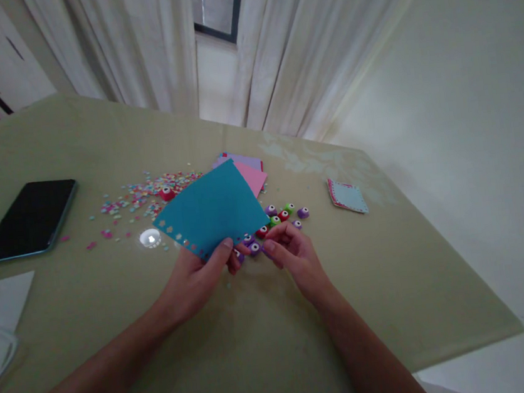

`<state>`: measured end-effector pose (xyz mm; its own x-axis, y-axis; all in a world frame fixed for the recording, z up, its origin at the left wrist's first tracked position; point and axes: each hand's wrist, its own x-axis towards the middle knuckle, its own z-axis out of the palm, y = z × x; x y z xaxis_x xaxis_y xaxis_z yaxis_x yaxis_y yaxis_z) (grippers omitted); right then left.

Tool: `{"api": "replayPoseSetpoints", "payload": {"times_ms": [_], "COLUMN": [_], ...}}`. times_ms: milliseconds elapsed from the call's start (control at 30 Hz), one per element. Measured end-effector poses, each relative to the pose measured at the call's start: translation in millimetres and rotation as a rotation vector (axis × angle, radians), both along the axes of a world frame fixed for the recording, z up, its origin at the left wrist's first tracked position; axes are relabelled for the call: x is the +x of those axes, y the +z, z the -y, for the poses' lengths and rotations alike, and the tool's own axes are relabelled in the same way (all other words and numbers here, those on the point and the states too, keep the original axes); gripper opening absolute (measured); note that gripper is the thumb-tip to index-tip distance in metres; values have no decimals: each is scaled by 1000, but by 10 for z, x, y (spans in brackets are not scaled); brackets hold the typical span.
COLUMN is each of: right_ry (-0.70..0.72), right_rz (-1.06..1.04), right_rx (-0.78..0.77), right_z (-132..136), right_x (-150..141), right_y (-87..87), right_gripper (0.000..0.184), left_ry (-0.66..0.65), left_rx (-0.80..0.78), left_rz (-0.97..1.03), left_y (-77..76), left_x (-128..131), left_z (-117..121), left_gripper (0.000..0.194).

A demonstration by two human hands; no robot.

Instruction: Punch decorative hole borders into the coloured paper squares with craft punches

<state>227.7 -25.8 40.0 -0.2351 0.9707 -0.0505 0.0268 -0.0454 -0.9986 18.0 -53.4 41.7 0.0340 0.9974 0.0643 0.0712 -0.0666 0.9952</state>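
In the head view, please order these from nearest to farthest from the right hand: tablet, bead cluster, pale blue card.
1. Bead cluster, close beside the right hand.
2. Pale blue card, to the right.
3. Tablet, far left.

Both bare arms reach forward, the left arm [114, 358] on a long slant and the right arm [360, 336] more steeply. The left hand [201, 268] is pinching, its thumb [219, 254] on top and its fingers [234, 263] bent under. The right hand [297, 257] is near it, fingers curled in, thumb pointing left. A small gap lies between the hands
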Motion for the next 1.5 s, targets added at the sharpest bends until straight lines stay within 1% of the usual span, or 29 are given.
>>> {"api": "replayPoseSetpoints", "payload": {"times_ms": [67, 133, 200, 267, 333, 433, 500, 533, 567, 633, 700, 767, 867, 967, 1100, 1300, 1400, 1500], "right_ry": [64, 186, 294, 358, 377, 302, 209, 161, 118, 53, 26, 27, 22, 2, -5, 7, 14, 11], "right_rz": [266, 514, 666, 744, 795, 830, 775, 709, 616, 374, 152, 27, -5, 11, -2, -20, -16, -11], "right_rx": [189, 365, 489, 553, 578, 566, 539, 518, 488, 397, 295, 220, 147, 141, 211, 255, 258, 263], "right_z": [41, 100, 147, 161, 147, 118, 122, 134, 150, 188, 222, 243, 257, 266, 282, 321, 330, 331], "right_x": [33, 41, 28, 6, -10, -15, -9, -5, -1, 8, 11, 5, -20, -38, -27, -38, -57, -70], "right_y": [62, 94, 80, 21, -53, -108, -78, -48, -16, 39, 71, 90, 131, 181, 194, 192, 203, 208], "right_gripper": [26, 17, 13, 10, 9, 11, 14, 17, 21, 37, 50, 51, 42, 39, 38, 35, 34, 35], "left_ry": [12, 22, 38, 41, 30, 19, 16, 14, 13, 10, -6, -54, -128, -135, -82, 69, 91, 98], "left_rx": [11, 26, 43, 64, 88, 103, 96, 88, 79, 56, 30, 14, -8, -22, -12, 33, 35, 46], "left_rz": [41, 53, 55, 72, 110, 157, 153, 144, 134, 120, 99, 60, 17, 65, 162, 282, 307, 306], "left_y": [44, 69, 80, 80, 73, 70, 74, 76, 78, 77, 66, 46, 13, 3, 10, -38, -90, -110], "left_x": [-20, -39, -49, -48, -39, -26, -25, -26, -27, -28, -23, -11, 7, 11, -5, -15, -23, -26], "left_z": [32, 69, 105, 134, 151, 163, 167, 170, 174, 184, 192, 198, 203, 210, 223, 257, 262, 259], "left_gripper": [40, 41, 41, 42, 44, 42, 42, 42, 42, 42, 41, 40, 41, 40, 34, 19, 16, 15]}}
